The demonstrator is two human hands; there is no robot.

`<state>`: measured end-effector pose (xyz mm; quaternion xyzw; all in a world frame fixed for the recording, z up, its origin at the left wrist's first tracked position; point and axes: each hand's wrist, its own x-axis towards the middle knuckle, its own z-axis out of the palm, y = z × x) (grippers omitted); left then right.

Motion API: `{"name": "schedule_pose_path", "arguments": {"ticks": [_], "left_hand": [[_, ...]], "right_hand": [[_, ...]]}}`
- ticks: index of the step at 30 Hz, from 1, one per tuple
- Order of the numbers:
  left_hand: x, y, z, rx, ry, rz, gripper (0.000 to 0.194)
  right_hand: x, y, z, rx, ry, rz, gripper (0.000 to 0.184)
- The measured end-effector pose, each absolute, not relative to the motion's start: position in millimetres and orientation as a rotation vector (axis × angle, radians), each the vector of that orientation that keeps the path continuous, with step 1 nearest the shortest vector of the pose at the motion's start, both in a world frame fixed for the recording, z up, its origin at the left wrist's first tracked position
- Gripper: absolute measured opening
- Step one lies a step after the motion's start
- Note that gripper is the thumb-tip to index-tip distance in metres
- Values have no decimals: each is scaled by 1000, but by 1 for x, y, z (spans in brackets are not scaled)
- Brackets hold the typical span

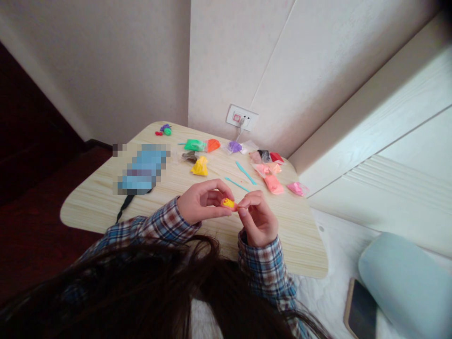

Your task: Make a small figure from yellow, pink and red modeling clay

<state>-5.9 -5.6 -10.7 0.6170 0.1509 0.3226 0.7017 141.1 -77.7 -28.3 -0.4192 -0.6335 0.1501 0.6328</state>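
Both hands pinch one small yellow clay piece above the near edge of the desk.

Going left to right: a blurred blue item (pixel 143 168) with a dark strap lies on the pale wooden desk (pixel 92 202); far back sit small purple, red and green clay shapes (pixel 164 129), already formed. Then come green (pixel 194 145), orange (pixel 213 145) and yellow clay packets (pixel 200 166). The left hand (pixel 201 201) closes its fingers around the yellow clay piece (pixel 228 203), which carries orange specks; the right hand (pixel 257 219) nips its end with narrow fingertips. The piece looks only partly worked, and most packets seem barely used. Beyond lie two teal modelling tools (pixel 243 173) and pink packets (pixel 273 181). A wall socket (pixel 242 117) sits behind; at right a white bed with a phone (pixel 360 310).
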Motion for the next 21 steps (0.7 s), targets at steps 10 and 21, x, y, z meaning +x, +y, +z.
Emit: {"name": "schedule_pose_path", "arguments": {"ticks": [10, 21], "left_hand": [[-7, -7, -10, 1414, 309, 723, 24], [-7, -6, -11, 1427, 318, 716, 26]], "right_hand": [[141, -77, -30, -985, -1519, 238, 6], [143, -76, -31, -987, -1547, 187, 7]]}}
